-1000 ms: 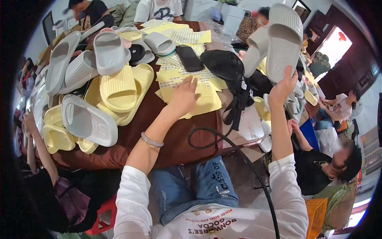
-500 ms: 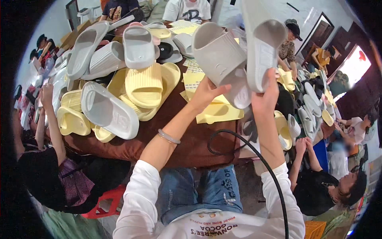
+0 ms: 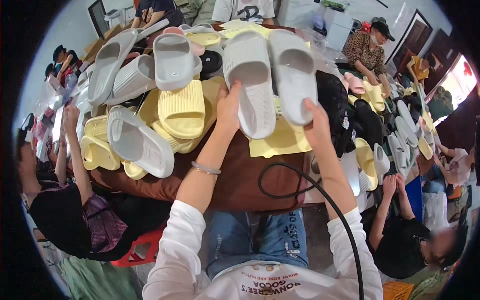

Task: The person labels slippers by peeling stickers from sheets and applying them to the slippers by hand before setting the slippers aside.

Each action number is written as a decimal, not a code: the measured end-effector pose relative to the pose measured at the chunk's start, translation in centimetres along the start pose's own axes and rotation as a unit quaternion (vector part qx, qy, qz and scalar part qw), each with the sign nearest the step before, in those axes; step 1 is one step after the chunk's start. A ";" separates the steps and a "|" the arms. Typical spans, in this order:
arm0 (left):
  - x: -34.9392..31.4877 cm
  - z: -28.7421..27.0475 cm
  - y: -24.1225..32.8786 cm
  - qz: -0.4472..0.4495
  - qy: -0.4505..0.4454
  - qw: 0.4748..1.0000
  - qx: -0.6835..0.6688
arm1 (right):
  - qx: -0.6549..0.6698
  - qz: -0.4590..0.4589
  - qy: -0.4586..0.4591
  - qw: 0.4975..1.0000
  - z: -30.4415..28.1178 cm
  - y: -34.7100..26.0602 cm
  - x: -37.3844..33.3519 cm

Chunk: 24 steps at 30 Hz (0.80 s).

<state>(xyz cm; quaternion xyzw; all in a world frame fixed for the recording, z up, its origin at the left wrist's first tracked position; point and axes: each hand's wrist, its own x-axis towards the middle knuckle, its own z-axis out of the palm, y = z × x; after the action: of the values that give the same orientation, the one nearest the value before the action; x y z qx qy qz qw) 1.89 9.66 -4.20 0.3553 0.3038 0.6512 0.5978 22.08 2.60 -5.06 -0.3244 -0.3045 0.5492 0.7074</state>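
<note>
Two grey slide sandals are held up side by side above the table, toes pointing away from me. My left hand (image 3: 231,107) is closed on the left edge of the left grey slide sandal (image 3: 256,112), whose ribbed strap faces up. The heel of the right grey slide sandal (image 3: 298,97) is gripped by my right hand (image 3: 316,122). Beneath them lie yellow printed sheets (image 3: 277,145) on the brown tablecloth (image 3: 235,175). Just left of my left hand, a yellow slide sandal (image 3: 182,107) rests on the pile.
A heap of grey and yellow sandals (image 3: 140,140) covers the table's left side. A black cable (image 3: 332,205) loops past my right forearm. More sandals (image 3: 400,130) lie on the right, where a person in a patterned top (image 3: 365,50) works. Other people sit on both sides.
Both grey sandals have come down and turned; they now lie nearly parallel, insoles toward me. My left hand has moved left to the edge of one, and my right hand has shifted lower and left.
</note>
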 end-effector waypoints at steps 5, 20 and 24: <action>0.7 -1.2 -1.0 -0.001 0.055 0.998 0.041 | 0.004 0.059 -0.009 0.998 2.2 1.1 -1.2; -2.1 1.5 -1.5 0.161 0.042 0.895 0.413 | -0.072 0.020 -0.164 0.984 2.4 1.9 -1.6; -4.4 2.6 -1.8 0.158 -0.012 0.909 0.385 | -0.186 -0.029 -0.130 0.974 2.7 1.4 -2.2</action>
<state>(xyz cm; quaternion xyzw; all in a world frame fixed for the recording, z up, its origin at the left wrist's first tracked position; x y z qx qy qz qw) 5.20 5.40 -4.58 0.6092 0.4630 0.5656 0.3076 18.67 1.07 -4.68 -0.3672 -0.4997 0.4997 0.6049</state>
